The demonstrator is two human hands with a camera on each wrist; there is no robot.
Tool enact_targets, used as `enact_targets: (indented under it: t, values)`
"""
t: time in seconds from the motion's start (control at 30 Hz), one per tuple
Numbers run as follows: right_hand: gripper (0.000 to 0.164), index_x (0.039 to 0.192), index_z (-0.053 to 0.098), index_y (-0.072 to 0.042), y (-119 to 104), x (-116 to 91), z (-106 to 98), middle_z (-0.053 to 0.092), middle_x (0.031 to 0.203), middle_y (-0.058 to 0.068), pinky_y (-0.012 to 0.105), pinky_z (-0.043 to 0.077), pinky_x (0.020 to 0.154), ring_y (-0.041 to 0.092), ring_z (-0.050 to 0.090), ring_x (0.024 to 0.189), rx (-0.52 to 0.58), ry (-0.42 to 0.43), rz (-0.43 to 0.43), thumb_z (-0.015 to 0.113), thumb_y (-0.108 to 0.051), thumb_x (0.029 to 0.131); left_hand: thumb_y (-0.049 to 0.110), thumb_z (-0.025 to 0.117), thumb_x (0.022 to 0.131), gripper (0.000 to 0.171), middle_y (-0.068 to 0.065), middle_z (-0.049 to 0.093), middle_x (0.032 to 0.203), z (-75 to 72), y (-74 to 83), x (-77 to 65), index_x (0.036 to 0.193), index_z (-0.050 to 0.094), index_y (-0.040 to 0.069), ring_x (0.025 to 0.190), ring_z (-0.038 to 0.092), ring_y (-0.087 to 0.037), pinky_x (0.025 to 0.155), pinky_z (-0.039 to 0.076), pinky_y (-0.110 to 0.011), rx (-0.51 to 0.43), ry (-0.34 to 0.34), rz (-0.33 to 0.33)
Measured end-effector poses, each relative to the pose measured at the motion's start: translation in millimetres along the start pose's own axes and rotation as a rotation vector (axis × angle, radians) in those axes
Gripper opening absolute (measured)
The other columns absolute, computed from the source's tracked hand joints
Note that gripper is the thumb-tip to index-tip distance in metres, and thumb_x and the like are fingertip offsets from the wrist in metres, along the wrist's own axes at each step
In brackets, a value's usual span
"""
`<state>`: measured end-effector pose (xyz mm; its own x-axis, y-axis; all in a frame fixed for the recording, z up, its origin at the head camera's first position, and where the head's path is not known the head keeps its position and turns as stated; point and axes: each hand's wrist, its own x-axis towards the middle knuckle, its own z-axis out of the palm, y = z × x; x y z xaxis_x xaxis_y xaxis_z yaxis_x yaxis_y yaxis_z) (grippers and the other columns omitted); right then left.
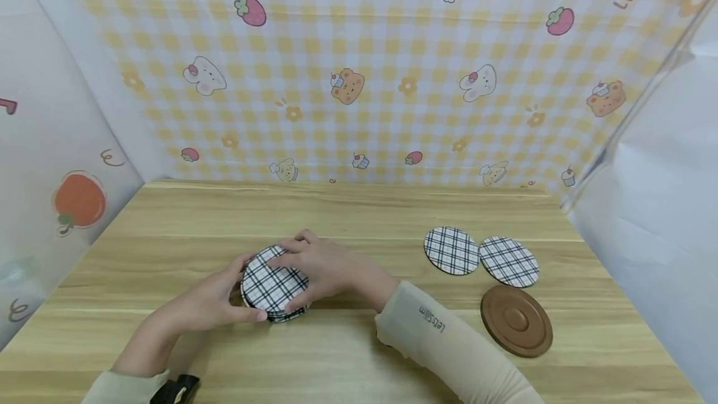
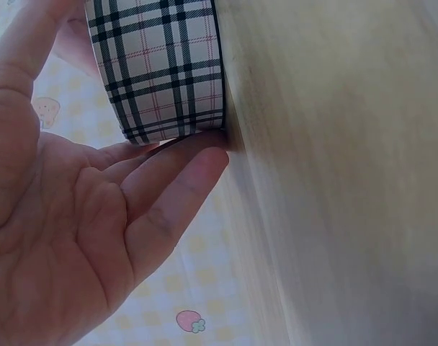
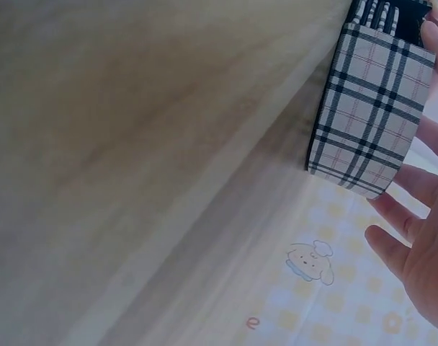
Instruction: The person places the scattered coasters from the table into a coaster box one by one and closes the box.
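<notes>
A round coaster holder [image 2: 161, 72] with plaid sides stands on the table between both hands. Its open slot, in the right wrist view, shows the edges of several stacked coasters [image 3: 377, 16]. The top plaid coaster [image 1: 269, 284] faces up in the head view. From the left, my left hand [image 1: 207, 301] grips the holder, thumb in front and fingers round the far side. My right hand [image 1: 325, 267] holds it from the right, the thumb near the front edge and one finger lying over the top coaster. Parts of the far-side fingers are hidden.
Two more plaid coasters, a left one [image 1: 451, 250] and a right one [image 1: 509, 261], lie flat at the right of the wooden table [image 1: 359, 217]. In front of them lies a brown round disc [image 1: 530, 338] with raised rings. A patterned cloth backdrop [image 1: 381, 129] rises behind.
</notes>
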<state>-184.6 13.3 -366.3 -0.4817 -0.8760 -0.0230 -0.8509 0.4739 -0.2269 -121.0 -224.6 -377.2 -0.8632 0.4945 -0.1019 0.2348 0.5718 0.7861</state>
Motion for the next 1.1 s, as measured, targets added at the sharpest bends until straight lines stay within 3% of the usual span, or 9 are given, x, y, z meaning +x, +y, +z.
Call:
enact_targets:
  t: [0.23,0.53,0.83,1.1]
  values:
    - [0.076,0.147,0.049,-0.023,3.6,-2.8,1.7,0.036,0.161,0.004,0.034,0.045,0.110,0.022,0.038,0.137,0.028,0.014,0.003,0.074,-0.055,0.083,0.034,0.081,0.083,0.098,-0.029,0.048,0.142,-0.7,0.8,0.8,0.150,0.020,-0.003,0.124,0.057,-0.038,0.098,0.053,-0.048,0.023,0.001,0.019]
    - [0.076,0.147,0.049,-0.017,15.6,-21.5,-6.2,0.040,0.158,0.008,0.040,0.039,0.117,0.025,0.041,0.143,0.062,-0.018,0.047,0.075,-0.051,0.084,0.033,0.082,0.081,0.097,-0.029,0.049,0.141,-0.3,-0.3,0.0,0.149,0.023,-0.004,0.124,0.057,-0.039,0.099,0.052,-0.048,0.012,0.018,0.016]
    - [0.073,0.149,0.047,-0.015,37.0,-63.3,-18.4,0.037,0.159,0.010,0.043,0.034,0.120,0.027,0.037,0.147,0.081,-0.012,0.121,0.073,-0.045,0.088,0.036,0.083,0.079,0.098,-0.029,0.051,0.139,2.0,-1.2,0.0,0.148,0.026,-0.004,0.122,0.058,-0.040,0.099,0.052,-0.050,0.041,0.040,0.017]
    - [0.071,0.146,0.050,-0.014,57.1,-110.9,-26.9,0.039,0.159,0.011,0.049,0.041,0.114,0.030,0.039,0.145,0.062,0.028,0.203,0.072,-0.047,0.088,0.035,0.083,0.080,0.099,-0.030,0.052,0.138,2.4,-1.7,0.2,0.149,0.024,-0.003,0.122,0.059,-0.039,0.098,0.053,-0.049,0.037,0.035,0.007]
